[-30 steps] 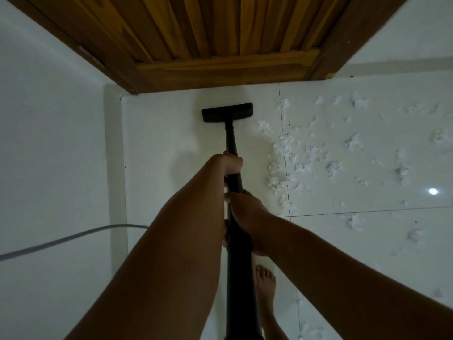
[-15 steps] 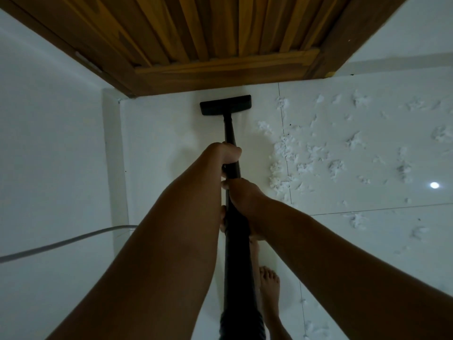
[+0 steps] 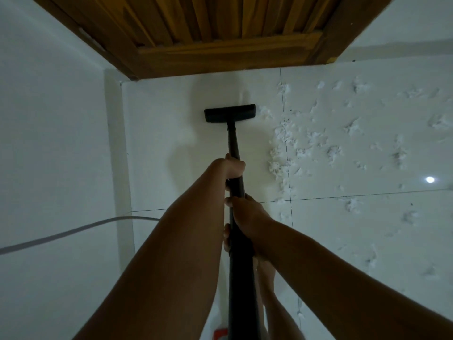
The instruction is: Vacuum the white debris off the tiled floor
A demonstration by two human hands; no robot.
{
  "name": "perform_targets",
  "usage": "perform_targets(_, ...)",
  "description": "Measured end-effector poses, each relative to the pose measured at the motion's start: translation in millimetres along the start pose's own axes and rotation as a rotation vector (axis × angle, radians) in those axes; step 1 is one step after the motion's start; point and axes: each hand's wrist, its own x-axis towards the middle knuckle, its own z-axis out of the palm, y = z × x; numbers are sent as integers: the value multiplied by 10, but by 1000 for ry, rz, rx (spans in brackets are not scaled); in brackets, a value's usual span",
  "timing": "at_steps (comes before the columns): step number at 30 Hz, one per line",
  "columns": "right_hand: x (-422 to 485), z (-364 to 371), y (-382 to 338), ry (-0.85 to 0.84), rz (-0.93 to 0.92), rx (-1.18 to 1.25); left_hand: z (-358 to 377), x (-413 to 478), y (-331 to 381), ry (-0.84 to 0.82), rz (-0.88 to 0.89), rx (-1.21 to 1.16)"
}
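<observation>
A person is holding a black vacuum wand (image 3: 234,146) with both hands, and it is running away from them down to the white tiled floor (image 3: 166,148). The left hand (image 3: 233,168) is gripping the wand farther along, its fingers curled round the tube. The right hand (image 3: 246,217) is gripping it closer to the body, with its fingers wrapping under and showing on the tube's left side. The two hands are sitting near each other but not touching. The flat black floor nozzle (image 3: 229,113) is resting on the tile a short way in front of a wooden door (image 3: 220,25). The white debris (image 3: 285,141) is lying in fluffy shreds over the tiles to the right of the nozzle. It is bunching thickest along the grout line beside the wand, and one clump is lying just beside the nozzle's right end. Thinner scraps are spreading on toward the right edge of the view, where a bright light reflection (image 3: 430,179) is glinting on the tile. A white cable (image 3: 73,233) is crossing in front of the left wall (image 3: 49,131). A bare foot (image 3: 266,273) is showing beneath the right forearm, and a small red object (image 3: 220,334), too cropped to identify, is peeking in at the bottom edge.
</observation>
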Motion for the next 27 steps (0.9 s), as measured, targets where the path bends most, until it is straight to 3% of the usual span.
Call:
perform_targets(7,206,99,-394,5,-143,-99,-321,277,335,66,51,30)
perform_targets(15,350,69,-683,-35,-104,-39,-472,439,627,78,57,-7)
perform_targets(27,476,227,-881,-19,-202,-123,-715,593,738,140,100,-2)
